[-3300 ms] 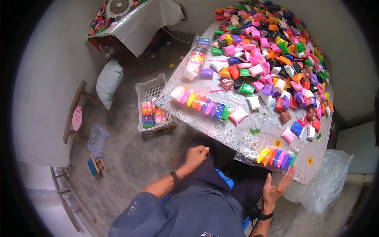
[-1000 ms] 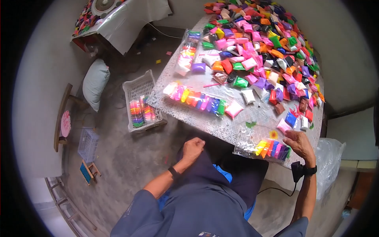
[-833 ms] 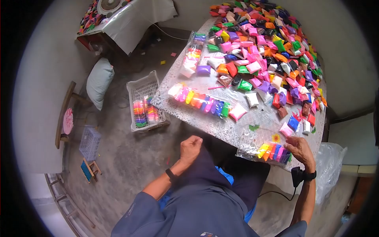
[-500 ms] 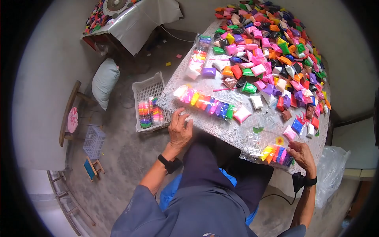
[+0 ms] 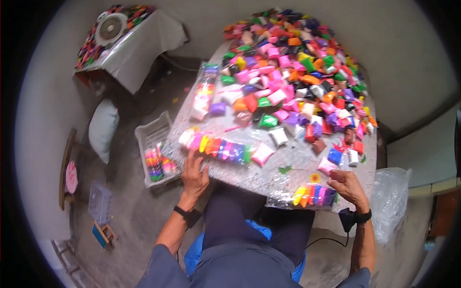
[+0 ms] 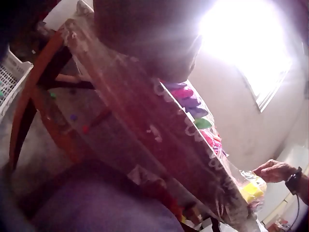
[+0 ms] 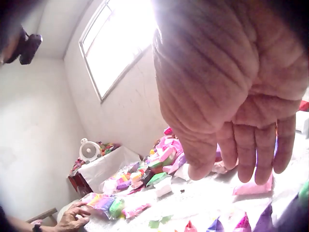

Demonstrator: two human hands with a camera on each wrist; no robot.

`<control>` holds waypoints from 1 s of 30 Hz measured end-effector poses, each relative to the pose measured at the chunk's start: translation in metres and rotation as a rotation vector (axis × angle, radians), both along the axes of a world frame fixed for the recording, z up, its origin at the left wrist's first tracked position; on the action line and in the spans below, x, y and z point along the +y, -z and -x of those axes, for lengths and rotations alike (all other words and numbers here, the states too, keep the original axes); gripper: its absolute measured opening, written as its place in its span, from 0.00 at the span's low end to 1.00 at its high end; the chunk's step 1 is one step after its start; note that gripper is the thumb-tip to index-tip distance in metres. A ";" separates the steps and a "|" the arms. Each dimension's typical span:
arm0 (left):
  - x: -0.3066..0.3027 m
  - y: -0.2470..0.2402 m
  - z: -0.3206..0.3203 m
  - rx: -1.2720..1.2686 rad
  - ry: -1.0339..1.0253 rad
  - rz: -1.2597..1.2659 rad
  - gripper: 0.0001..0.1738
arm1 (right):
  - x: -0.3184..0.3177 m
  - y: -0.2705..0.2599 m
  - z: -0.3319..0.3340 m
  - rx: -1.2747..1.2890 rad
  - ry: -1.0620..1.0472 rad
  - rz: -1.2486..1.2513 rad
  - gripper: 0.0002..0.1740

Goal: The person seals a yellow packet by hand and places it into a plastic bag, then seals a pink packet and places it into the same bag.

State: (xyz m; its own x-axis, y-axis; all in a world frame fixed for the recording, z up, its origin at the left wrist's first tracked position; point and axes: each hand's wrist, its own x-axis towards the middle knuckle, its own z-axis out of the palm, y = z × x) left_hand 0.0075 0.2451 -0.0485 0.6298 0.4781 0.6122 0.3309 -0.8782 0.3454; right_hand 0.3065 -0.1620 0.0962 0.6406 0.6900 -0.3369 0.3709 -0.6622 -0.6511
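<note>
My left hand (image 5: 194,178) is at the table's front-left edge, its fingertips right at a clear bag of coloured packets (image 5: 216,147). In the left wrist view that hand (image 6: 145,38) is a dark shape over the table edge. My right hand (image 5: 348,188) hovers at the table's right side with nothing in its fingers, beside a pink packet (image 5: 327,166). The right wrist view shows its palm (image 7: 212,82), the fingers reaching down loosely. Just left of it, a second clear bag (image 5: 314,196) lies at the front edge, its right part filled with a row of coloured packets.
A big heap of coloured packets (image 5: 288,72) covers the back of the table (image 5: 225,174). Another filled bag (image 5: 203,91) lies at its left edge. A white crate (image 5: 152,126) holding filled bags stands on the floor to the left. A plastic sheet (image 5: 391,204) hangs at right.
The left hand has risen from the lap to the bag at the front-left edge, its fingers extended. The right hand has moved up from the right bag's end towards the pink packet.
</note>
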 end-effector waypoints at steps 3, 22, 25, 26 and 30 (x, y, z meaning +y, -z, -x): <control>-0.001 0.003 0.000 -0.010 0.008 0.037 0.16 | 0.004 -0.010 -0.001 -0.012 0.014 0.014 0.30; -0.002 0.017 -0.003 0.027 -0.091 -0.110 0.13 | 0.066 -0.052 -0.088 -0.174 -0.094 -0.107 0.22; -0.004 0.015 -0.003 0.030 -0.099 -0.088 0.12 | 0.103 -0.067 -0.107 -0.282 -0.253 -0.060 0.23; -0.004 0.015 -0.004 0.029 -0.093 -0.082 0.12 | 0.114 -0.068 -0.112 -0.341 -0.332 -0.039 0.23; -0.001 0.015 -0.004 0.012 -0.096 -0.085 0.13 | 0.168 -0.065 -0.126 -0.415 -0.289 0.071 0.27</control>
State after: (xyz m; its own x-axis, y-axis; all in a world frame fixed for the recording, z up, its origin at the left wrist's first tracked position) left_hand 0.0118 0.2444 -0.0638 0.5915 0.4834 0.6453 0.4184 -0.8682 0.2668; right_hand 0.4321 0.0058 0.1609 0.5169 0.8433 -0.1469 0.7631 -0.5318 -0.3674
